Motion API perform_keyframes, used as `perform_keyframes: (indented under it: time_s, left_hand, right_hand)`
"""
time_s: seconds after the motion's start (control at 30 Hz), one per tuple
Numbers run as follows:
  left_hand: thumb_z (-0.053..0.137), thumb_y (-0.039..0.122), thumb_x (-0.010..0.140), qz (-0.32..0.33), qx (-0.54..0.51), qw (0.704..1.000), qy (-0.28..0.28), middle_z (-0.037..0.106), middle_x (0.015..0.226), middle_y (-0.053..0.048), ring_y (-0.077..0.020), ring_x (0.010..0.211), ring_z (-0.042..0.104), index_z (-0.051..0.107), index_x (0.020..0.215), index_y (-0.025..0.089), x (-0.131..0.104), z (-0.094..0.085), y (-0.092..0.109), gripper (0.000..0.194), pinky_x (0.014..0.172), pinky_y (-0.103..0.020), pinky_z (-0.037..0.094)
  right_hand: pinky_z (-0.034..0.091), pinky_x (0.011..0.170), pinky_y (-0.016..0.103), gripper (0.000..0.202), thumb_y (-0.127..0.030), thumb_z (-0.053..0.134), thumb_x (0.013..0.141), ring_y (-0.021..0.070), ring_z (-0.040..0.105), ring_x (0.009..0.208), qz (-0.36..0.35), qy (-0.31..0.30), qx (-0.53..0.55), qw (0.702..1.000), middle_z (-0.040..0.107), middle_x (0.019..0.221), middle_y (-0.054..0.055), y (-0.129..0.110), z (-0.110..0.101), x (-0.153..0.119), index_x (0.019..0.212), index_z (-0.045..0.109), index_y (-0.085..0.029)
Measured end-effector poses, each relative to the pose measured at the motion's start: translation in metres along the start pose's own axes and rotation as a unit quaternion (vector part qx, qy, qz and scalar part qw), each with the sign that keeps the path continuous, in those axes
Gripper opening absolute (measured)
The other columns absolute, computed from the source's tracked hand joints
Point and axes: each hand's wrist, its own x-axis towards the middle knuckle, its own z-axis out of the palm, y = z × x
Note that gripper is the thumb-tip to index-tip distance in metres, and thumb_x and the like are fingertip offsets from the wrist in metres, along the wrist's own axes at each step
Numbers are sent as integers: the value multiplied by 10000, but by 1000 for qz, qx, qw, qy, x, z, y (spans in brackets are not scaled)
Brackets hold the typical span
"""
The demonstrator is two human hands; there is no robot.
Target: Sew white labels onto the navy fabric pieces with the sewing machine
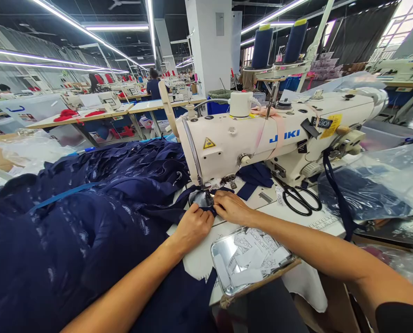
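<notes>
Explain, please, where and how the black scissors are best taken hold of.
Probably by the handle loops, coming from the near right side. The scissors seem to lie flat, loops toward the right and the near side, while the blades point away, toward the sewing machine.

Soft navy garment cloth (102, 222) lies in matt, deeply wrinkled folds, with paler, shinier-looking patches; the sewing machine (227, 152) has a smooth cream casing with a slight gloss; white labels (257, 254), flat and matt, either paper or fabric, lie on a shiny, reflective metal tray (225, 247); the white surface (197, 260) looks smooth; the scissors (290, 190) have glossy black handles; a clear plastic bag (383, 178) looks crinkled and glossy; tall navy thread cones (262, 48) look matt.
</notes>
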Motion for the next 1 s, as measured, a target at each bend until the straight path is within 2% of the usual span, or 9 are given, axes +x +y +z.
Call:
perform_keyframes:
  time_s: [0.13,0.23,0.33,0.43,0.57,0.83,0.93,1.0]
  left_hand:
    - [337,16,808,-4,-3,1000,3,532,508,-17,-141,469,483,564,689,97,0,0,0,269,557,-303,333]
    - [352,18,804,-20,-13,1000,-4,533,506,-15,-139,463,482,556,664,106,0,1,1,262,554,-302,330]
    - [352,13,806,-41,-30,999,-14,533,498,-15,-133,458,476,547,643,115,0,2,1,274,563,-301,333]
    - [346,8,809,-46,-43,998,-23,536,499,-18,-133,460,478,546,642,117,0,2,2,282,571,-304,335]
    - [342,12,809,-38,-43,998,-16,540,501,-22,-138,460,482,544,629,117,1,2,2,290,566,-307,332]
    - [374,26,803,-18,-45,999,-2,540,503,-9,-138,471,496,559,651,109,1,7,1,254,581,-303,354]
    - [435,72,792,-29,-69,997,-24,574,574,-29,-152,537,524,573,673,110,0,-1,-3,186,582,-315,361]
    - [501,167,776,-54,-110,991,-48,619,711,-66,-197,683,563,585,687,125,-4,-13,-10,130,633,-351,380]
  right_hand:
    - [374,641,248,134,-98,492,782,136,493,693,11,3,6,1000,538,746,38,-4,-2,-1,672,563,-126]
    - [392,651,245,115,-99,525,769,137,512,708,12,-3,57,998,547,736,31,-2,-5,-2,679,591,-127]
    - [418,711,253,111,-101,539,773,134,548,770,-2,-28,138,990,583,819,34,5,-7,-4,789,641,-143]
    - [422,796,283,181,-96,549,768,150,547,880,-37,-49,168,984,588,936,51,12,-8,-8,906,650,-157]
    - [423,826,320,223,-106,544,771,174,504,916,-65,-44,111,991,564,977,71,7,-8,-17,970,634,-152]
    - [436,751,348,259,-47,415,801,214,442,874,-80,-29,-85,993,537,997,108,-12,-2,-26,965,607,-101]
    - [442,733,356,257,-64,385,832,225,443,885,-91,-43,-139,985,524,993,123,-16,-2,-27,992,585,-88]
    - [450,708,356,262,-75,382,840,231,452,879,-101,-57,-165,979,522,966,129,-17,-5,-27,1026,567,-77]
